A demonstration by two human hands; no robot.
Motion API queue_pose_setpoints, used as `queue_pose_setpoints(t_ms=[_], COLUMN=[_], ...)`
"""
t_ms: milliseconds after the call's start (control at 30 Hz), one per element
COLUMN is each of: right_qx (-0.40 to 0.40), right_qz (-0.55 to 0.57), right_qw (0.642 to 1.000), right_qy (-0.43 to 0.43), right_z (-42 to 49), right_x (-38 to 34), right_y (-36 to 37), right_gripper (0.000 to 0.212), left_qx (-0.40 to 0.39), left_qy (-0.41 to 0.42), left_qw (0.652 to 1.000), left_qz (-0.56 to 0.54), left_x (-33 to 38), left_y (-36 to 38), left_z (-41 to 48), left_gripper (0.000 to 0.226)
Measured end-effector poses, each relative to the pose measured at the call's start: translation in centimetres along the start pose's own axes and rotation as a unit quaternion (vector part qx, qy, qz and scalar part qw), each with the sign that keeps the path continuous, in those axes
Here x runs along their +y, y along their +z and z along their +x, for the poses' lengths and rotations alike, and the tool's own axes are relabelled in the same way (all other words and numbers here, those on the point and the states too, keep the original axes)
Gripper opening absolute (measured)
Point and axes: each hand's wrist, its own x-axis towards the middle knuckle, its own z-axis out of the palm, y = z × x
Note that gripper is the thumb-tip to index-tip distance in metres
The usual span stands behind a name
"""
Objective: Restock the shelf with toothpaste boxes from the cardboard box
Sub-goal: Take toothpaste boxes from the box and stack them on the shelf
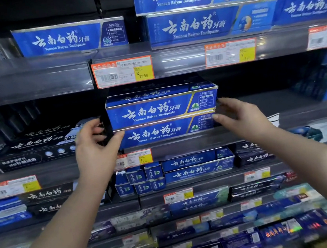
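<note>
Two blue toothpaste boxes [161, 120] are stacked face-out directly above the orange price tag [135, 158], with a third box [150, 94] laid on top and set further back. The left hand [94, 148] is placed up and to the left of the tag: its thumb is laid on the front corner of the lower box [159, 133] and its fingers are curled at the stack's end, but whether a real grip is made cannot be told. The right hand [240, 116] is held up and to the right of the tag, fingers nearly straight, with the fingertips [216, 116] set against the stack's right end and nothing grasped. The cardboard box is not seen.

The upper box [160, 108] appears to be skewed slightly, its right end overhanging the lower one. If the ends are pressed unevenly, the stack could be twisted further and the upper box tipped forward over the rail that carries the tag. If the left side is pushed too hard, the black cartons [43, 142] left of the tag could be knocked out of line. If the thin card ends are squeezed, they could be dented.
</note>
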Motion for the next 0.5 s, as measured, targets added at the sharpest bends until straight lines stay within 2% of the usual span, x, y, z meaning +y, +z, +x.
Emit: queue_pose_setpoints(t_ms=[67, 133, 200, 333, 500], right_qx=[0.021, 0.021, 0.003, -0.036, -0.069], right_qz=[-0.041, -0.067, -0.080, -0.109, -0.148], right_qw=[0.999, 0.997, 0.997, 0.993, 0.980], right_qy=[-0.017, -0.025, -0.016, 0.034, 0.113], right_z=[-1.6, -3.4, -5.4, -9.2, -14.3], right_x=[0.0, 0.3, 1.2, 3.7, 7.5], right_y=[-0.6, -1.2, -1.8, -3.0, -5.3], right_gripper=[0.053, 0.051, 0.049, 0.050, 0.059], left_qx=[-0.004, -0.071, -0.155, -0.302, -0.372], left_qy=[0.016, 0.009, 0.002, -0.006, -0.003], left_qw=[0.999, 0.997, 0.988, 0.946, 0.913], left_qz=[-0.028, -0.036, 0.010, 0.120, 0.169], left_x=[-0.1, -0.4, -1.1, -1.6, -0.4], left_y=[-0.2, 0.2, 1.1, 3.1, 5.7], left_z=[-1.6, -3.4, -5.2, -8.5, -12.6], left_gripper=[0.039, 0.021, 0.013, 0.030, 0.041])
